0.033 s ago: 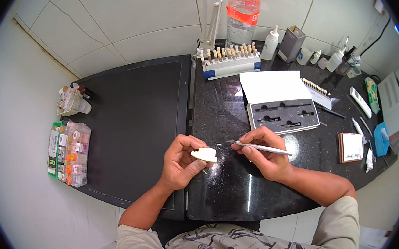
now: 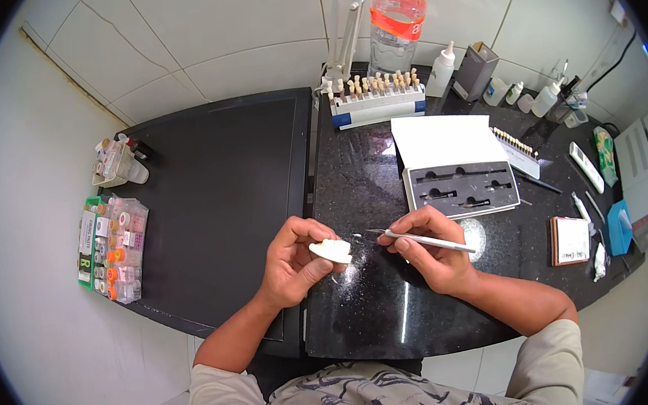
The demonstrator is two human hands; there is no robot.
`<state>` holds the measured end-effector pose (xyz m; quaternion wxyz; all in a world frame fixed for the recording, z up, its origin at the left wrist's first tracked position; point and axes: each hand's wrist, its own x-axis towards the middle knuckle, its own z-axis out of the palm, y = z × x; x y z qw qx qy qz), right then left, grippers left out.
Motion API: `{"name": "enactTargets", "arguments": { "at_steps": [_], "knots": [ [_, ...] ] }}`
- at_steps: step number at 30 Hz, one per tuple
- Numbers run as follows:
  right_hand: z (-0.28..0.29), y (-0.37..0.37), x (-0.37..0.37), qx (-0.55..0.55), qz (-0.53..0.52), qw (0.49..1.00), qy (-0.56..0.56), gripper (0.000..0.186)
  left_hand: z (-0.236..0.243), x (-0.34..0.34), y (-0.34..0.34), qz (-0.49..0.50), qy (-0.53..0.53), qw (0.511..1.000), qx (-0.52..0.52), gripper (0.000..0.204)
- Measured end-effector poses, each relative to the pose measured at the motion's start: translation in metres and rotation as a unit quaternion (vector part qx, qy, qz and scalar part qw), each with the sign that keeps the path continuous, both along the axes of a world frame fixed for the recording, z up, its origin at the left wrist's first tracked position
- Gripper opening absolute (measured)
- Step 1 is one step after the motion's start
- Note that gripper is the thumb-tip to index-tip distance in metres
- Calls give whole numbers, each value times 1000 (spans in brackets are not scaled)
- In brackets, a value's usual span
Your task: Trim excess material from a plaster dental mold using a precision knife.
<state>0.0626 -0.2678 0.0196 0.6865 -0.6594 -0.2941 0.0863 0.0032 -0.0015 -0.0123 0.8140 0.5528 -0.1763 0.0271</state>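
My left hand point(image 2: 295, 261) is closed around a small cream-coloured dental model point(image 2: 331, 251), its raised side facing up and toward the right. In my right hand point(image 2: 436, 248) a slim knife with a pale handle point(image 2: 434, 242) is held like a pen. Its thin dark blade points left at the model, a short gap apart from it. White powder and crumbs point(image 2: 347, 275) lie scattered on the glossy black worktop point(image 2: 371, 320) beneath and between the hands. The fingers of my left hand hide part of the model's underside.
Beyond my right hand is an open white case point(image 2: 460, 189) with dark foam slots. Tooth shade guides point(image 2: 377, 107), a large bottle point(image 2: 396, 33) and small bottles line the back. A notepad point(image 2: 570, 239) lies at right; a clear bin of jars point(image 2: 126, 248) stands far left.
The dental model has tipped very slightly in my left hand. The knife stays almost where it was.
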Motion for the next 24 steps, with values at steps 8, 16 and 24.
{"name": "enactTargets", "arguments": {
  "at_steps": [8,16,24],
  "knots": [
    [5,-4,11,-63,73,993,-63,10,8,23,10,-48,77,995,-48,37],
    [11,10,6,-64,10,996,58,9,33,60,23,-93,222,968,-69,48],
    [12,36,15,-53,-78,991,90,10,0,49,31,133,-22,951,279,56]
  ]
}}
